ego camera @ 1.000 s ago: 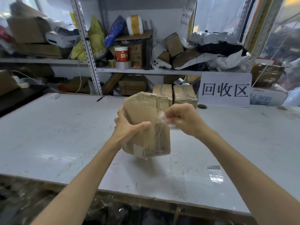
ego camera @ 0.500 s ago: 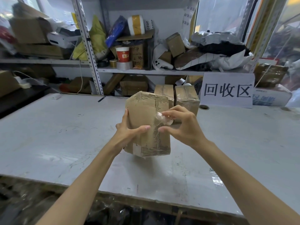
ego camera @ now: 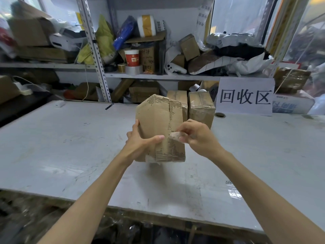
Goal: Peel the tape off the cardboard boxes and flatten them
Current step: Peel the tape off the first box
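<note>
Beyond table (ego camera: 70,147) and box (ego camera: 154,120), "回收区" sign (ego camera: 245,83)

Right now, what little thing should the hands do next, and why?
Probably the right hand should pull the crumpled clear tape away from the brown cardboard box: it pinches the loose end, and the left hand grips the box.
</note>
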`<state>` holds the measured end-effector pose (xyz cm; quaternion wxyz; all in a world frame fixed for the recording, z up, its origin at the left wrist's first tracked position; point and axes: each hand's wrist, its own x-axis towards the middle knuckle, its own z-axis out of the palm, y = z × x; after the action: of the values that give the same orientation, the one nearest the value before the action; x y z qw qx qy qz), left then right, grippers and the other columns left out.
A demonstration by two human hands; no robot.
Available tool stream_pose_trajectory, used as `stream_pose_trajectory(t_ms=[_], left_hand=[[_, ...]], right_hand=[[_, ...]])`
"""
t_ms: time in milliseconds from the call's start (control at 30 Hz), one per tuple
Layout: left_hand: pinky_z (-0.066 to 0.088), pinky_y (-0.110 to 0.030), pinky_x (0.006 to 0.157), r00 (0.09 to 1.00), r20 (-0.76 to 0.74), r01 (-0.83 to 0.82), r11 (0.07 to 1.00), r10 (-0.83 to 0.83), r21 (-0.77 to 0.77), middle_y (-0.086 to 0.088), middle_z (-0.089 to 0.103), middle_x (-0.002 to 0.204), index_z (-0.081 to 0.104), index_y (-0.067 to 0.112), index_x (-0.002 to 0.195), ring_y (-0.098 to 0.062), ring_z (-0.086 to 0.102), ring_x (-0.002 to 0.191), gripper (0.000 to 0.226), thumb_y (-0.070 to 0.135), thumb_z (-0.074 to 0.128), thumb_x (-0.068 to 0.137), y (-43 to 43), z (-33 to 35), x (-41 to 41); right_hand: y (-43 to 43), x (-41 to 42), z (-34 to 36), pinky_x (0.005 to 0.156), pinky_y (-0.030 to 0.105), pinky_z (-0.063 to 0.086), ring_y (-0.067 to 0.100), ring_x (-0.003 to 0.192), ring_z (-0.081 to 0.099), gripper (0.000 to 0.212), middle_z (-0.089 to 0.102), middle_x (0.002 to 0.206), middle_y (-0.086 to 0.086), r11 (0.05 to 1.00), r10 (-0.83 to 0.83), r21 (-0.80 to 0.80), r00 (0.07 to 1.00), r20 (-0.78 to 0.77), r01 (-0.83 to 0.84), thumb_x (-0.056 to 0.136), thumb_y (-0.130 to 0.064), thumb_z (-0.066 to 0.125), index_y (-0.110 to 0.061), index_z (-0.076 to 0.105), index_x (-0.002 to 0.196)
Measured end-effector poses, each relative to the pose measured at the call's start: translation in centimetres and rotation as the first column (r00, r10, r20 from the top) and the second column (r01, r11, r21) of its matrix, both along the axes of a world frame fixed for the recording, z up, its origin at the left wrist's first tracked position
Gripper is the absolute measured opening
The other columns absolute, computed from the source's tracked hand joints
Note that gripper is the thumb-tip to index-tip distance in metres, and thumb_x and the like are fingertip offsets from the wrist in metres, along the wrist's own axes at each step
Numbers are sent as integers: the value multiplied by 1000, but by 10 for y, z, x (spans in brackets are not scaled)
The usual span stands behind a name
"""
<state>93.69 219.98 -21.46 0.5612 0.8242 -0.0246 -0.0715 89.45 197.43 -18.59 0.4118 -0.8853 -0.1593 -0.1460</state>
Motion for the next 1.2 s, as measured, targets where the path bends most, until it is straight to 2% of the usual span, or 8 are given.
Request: stream_pose_trajectory(t_ms=[200,433,533,633,733,867,1067,1200], left_hand=[[46,-53,104,1000,-5,12,1000,-12,-18,1,35,145,13,45,150,-27,46,129,144,85,78,28,7,2,-1],[47,-51,104,1000,4,14,1000,-14,-24,0,36,143,17,45,149,-26,47,127,141,82,80,28,6,3,-1],[48,-53,103,999,-27,25,1000,-25,-15,0,36,143,15,44,149,-27,48,126,146,83,79,23,8,5,0],[47,-51,104,999,-15,41,999,-41,-2,2,33,144,14,44,150,-25,46,127,148,82,80,23,7,5,-2],[47,-51,104,1000,-9,5,1000,-5,-19,1,34,144,16,44,149,-26,46,128,147,83,79,22,4,4,-2],[46,-51,105,1000,-2,-25,1000,25,-17,-1,34,142,16,42,149,-26,45,127,143,84,78,27,-1,7,-4],[44,-51,106,996,13,-84,996,84,-2,-3,35,140,20,35,152,-27,42,130,142,82,76,31,-11,10,-2],[42,-52,108,998,19,-56,997,55,50,-3,30,142,13,36,154,-29,39,132,141,79,74,35,-13,11,-4]], right_hand=[[5,-1,-10,74,35,58,14,77,69,28,73,82,-3,982,-51,184,999,21,46,70,-1,80,-12,75,95],[-7,6,8,74,45,58,23,75,67,28,71,79,5,985,165,77,977,-136,-156,72,0,79,-14,71,95],[-4,2,6,68,29,59,20,73,69,66,69,85,6,972,15,235,997,-76,3,63,-9,87,-18,56,120],[-2,1,3,64,23,55,15,74,66,39,66,85,1,915,-222,352,975,31,197,62,-11,88,-17,67,95],[3,0,1,70,30,57,15,79,67,11,69,84,0,957,-143,267,986,85,115,75,-11,79,-17,73,84],[0,-3,3,78,28,56,14,88,64,30,64,94,-3,996,-64,59,995,72,60,69,-23,84,-14,70,94],[-2,-6,7,74,27,38,16,85,44,10,60,83,-6,987,26,-158,999,27,-22,84,-4,68,-10,74,87],[3,-9,1,72,24,50,16,77,52,29,53,82,-4,1000,-8,24,1000,-11,9,75,-2,76,-12,70,102]])
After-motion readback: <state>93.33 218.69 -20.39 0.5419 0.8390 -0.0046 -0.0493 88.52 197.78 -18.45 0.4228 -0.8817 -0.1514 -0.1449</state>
